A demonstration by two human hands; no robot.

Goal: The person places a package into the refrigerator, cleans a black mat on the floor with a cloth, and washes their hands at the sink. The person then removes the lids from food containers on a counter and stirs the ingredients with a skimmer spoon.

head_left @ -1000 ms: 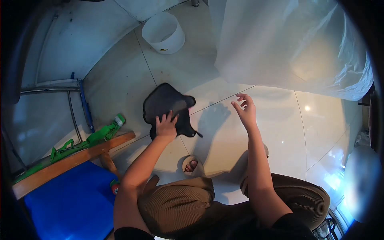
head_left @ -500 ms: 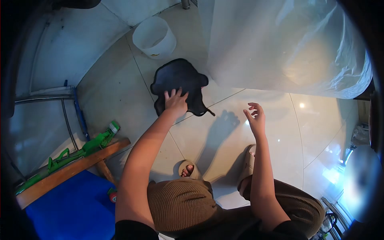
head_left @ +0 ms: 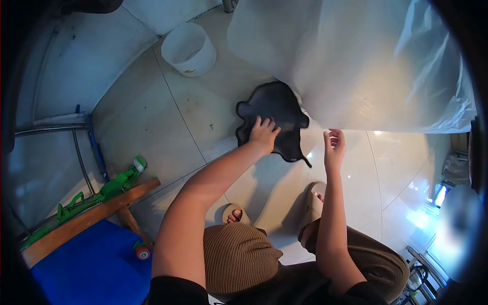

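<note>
My left hand (head_left: 263,136) lies palm down on a flat black mat (head_left: 274,104) with a wavy outline and a thin tail at its lower right. Its fingers are spread over the mat's surface, not visibly wrapped round an edge. The mat's upper right side meets a large translucent plastic bag (head_left: 376,76); how far it goes behind or under the plastic I cannot see. Just below the bag's lower edge is my right hand (head_left: 334,145), fingers loosely bent and the thumb a little apart. Whether its fingertips touch the plastic is unclear.
A white bucket (head_left: 189,50) stands on the tiled floor (head_left: 168,127) near the wall. At lower left are a blue seat (head_left: 86,264) with a wooden bar (head_left: 96,216) and a green tool (head_left: 101,195). Metal-framed items (head_left: 419,274) stand at lower right. My sandalled feet rest below.
My left hand and the black mat have moved right together, bringing the mat against the bag. The bag spreads further left and lower. My right hand's fingers have curled more near its edge.
</note>
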